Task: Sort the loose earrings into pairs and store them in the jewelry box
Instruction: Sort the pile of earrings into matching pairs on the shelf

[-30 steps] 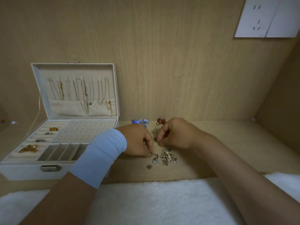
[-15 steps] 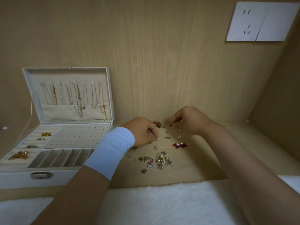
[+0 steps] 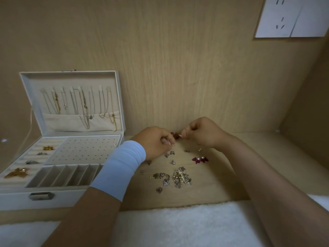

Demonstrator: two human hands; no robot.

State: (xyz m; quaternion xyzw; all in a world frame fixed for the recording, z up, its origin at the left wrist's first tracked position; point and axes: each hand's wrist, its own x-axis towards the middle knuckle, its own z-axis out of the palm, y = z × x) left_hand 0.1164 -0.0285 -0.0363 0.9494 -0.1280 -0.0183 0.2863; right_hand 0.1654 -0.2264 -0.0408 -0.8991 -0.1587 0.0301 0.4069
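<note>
My right hand [image 3: 204,133] has joined left hand [image 3: 155,142] at 12 o'clock of pile [image 3: 181,177], pinching red earrings [image 3: 175,135]; left's hold unclear; pairing starts.

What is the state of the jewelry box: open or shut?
Open. The jewelry box has its lid raised upright, showing necklaces hanging inside and the compartments exposed.

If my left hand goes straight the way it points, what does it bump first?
Probably the small reddish earring just beyond the left hand, then the right hand; depth is unclear.
</note>
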